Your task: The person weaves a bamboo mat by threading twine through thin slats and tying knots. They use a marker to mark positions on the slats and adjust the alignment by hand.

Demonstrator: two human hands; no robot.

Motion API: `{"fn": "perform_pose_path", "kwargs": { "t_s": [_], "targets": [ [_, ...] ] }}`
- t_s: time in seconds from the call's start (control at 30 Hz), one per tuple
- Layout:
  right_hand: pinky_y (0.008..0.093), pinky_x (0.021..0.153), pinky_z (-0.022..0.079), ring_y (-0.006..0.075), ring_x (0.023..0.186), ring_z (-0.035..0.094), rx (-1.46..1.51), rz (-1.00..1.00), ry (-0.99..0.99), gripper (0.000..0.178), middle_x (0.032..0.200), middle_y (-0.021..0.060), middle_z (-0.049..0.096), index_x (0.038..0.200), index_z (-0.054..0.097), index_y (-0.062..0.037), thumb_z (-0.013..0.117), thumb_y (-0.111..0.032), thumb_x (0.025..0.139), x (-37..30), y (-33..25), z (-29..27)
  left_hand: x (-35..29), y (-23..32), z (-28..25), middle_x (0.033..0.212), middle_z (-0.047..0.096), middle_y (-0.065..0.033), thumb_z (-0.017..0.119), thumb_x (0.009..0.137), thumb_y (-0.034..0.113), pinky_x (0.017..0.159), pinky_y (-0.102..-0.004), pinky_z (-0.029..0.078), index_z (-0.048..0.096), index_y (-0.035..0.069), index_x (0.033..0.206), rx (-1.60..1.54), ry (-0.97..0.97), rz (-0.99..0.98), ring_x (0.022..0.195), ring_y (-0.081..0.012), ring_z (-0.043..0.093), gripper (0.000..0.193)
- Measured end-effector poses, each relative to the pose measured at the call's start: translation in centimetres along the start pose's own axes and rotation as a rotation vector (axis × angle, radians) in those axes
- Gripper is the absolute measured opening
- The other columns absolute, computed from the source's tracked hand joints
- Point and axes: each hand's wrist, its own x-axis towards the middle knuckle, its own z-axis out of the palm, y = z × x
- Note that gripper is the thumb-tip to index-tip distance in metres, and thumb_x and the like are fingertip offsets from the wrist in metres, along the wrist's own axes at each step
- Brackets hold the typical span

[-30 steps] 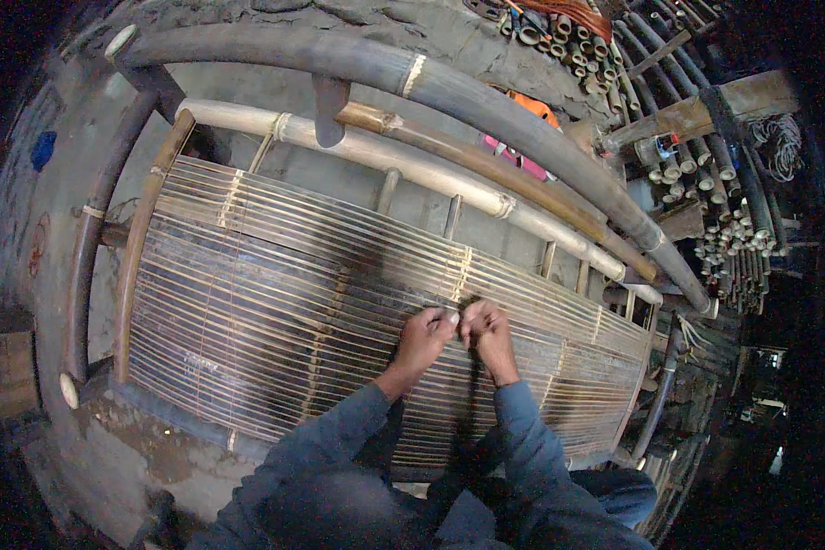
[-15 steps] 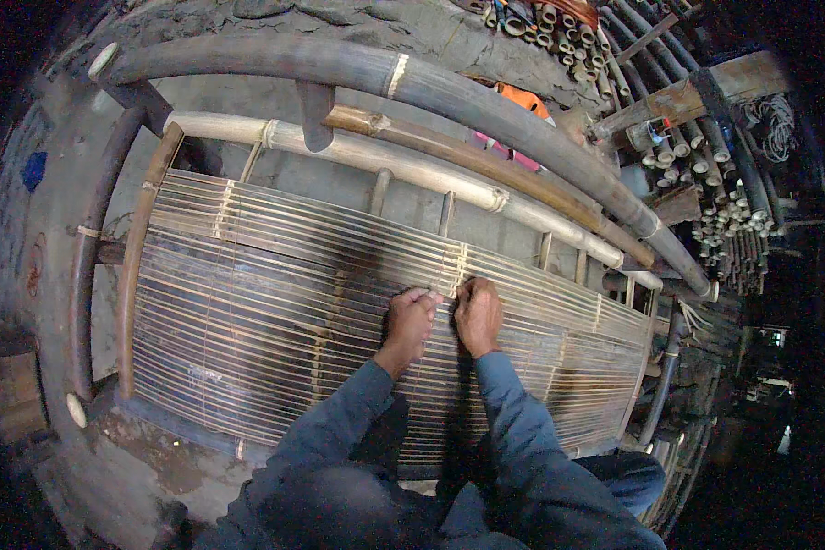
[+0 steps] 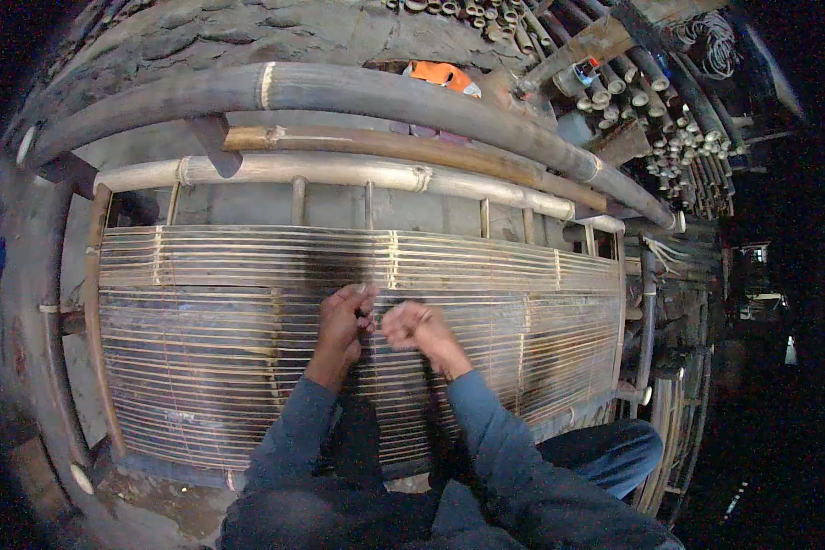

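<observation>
A wide panel of thin parallel bamboo slats (image 3: pixel 202 362) lies before me in a bamboo frame. Pale lashings (image 3: pixel 392 257) cross the slats, and one column of them ends just above the gap between my hands. Just left of that column is my left hand (image 3: pixel 344 321), its thumb and fingers pinched together over the slats. Opposite it, my right hand (image 3: pixel 422 335) has curled fingers, slightly blurred, to the right of and a little lower than the lashing. Whatever thin piece either hand may hold is too small to make out.
A thick dark bamboo pole (image 3: pixel 339 87) arches along the far side, with a pale pole (image 3: pixel 302 171) nearer the slats. Bundles of cut bamboo (image 3: pixel 697 151) are stacked at the upper right, near a coil of cord (image 3: pixel 710 41). An orange item (image 3: pixel 442 77) lies beyond the frame.
My right hand has come off the lashing, dropping toward me and turning inward, fingers still curled. My left hand stays pinched near the lashing. The whole view has swung and levelled.
</observation>
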Motion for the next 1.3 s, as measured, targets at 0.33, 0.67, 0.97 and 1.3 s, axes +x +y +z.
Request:
{"fn": "perform_pose_path", "kwargs": {
  "t_s": [0.33,0.67,0.97,1.3],
  "targets": [
    [0.0257,0.054,0.05,0.0069,0.069,0.058,-0.161,-0.132,0.14,0.009,0.075,-0.0025,0.064,0.096,0.072,-0.0073,0.071,-0.016,0.092,1.2,-5.1,-1.4,-2.6,-5.1,-0.4,0.064,0.06,0.0007,0.064,0.093,0.019,0.05,-0.0261,0.044,0.074,0.006,0.097,0.69,-0.259,0.182,0.053,-0.0096,0.054,0.016],
    [0.0375,0.097,0.048,0.0206,0.1,0.06,0.241,-0.607,-0.04,0.014,0.115,0.0119,0.065,0.095,0.064,-0.0025,0.066,-0.016,0.095,-1.6,-12.0,-3.0,5.7,6.8,2.8,0.096,0.064,-0.0172,0.063,0.083,0.014,0.085,-0.0469,0.049,0.067,0.003,0.099,1.275,0.179,1.074,0.096,-0.0374,0.061,0.019],
    [0.0263,0.058,0.045,0.0124,0.068,0.058,-0.208,-0.473,0.093,0.024,0.087,0.0023,0.066,0.118,0.064,-0.0041,0.063,-0.009,0.095,8.0,-13.0,-4.4,16.4,7.5,-0.4,0.086,0.067,-0.0158,0.063,0.082,0.021,0.078,-0.0504,0.051,0.069,0.009,0.092,1.778,0.029,0.655,0.084,-0.0392,0.064,0.017],
    [0.0451,0.091,0.05,0.0402,0.102,0.062,-1.455,-0.434,0.078,0.041,0.111,0.0246,0.063,0.119,0.061,-0.0024,0.066,-0.003,0.079,20.4,-10.4,-4.2,17.8,7.0,0.2,0.093,0.073,-0.0151,0.066,0.078,0.024,0.077,-0.0454,0.059,0.073,0.012,0.105,1.786,0.113,0.802,0.089,-0.034,0.072,0.03]
  ]
}}
